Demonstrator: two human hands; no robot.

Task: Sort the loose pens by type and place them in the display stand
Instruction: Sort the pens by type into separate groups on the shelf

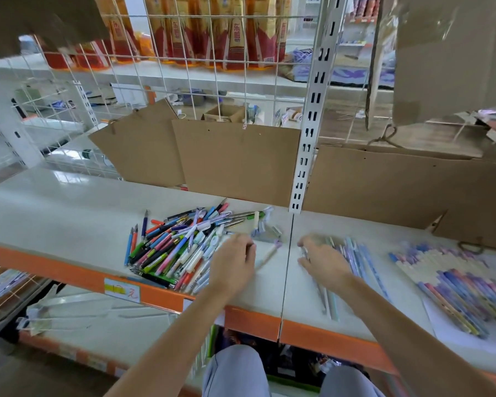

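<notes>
A mixed pile of loose pens [172, 247] lies on the white shelf [55, 213], left of centre. My left hand [234, 263] hovers at the pile's right edge and holds a pale pen with a lilac end [268, 255]. My right hand [322, 262] rests on a small group of light blue and lilac pens [358, 259] laid side by side; its fingers are blurred. Farther right lies a sorted fan of pastel pens [453, 285]. A small grey-blue piece [265, 233] sits behind the hands. No display stand is recognisable.
Brown cardboard sheets [238, 159] lean against the wire grid at the shelf's back. A white slotted upright [307, 138] stands at the shelf joint. The front edge is orange [252, 322]. Red and gold packages [235, 30] fill the shelf behind the grid.
</notes>
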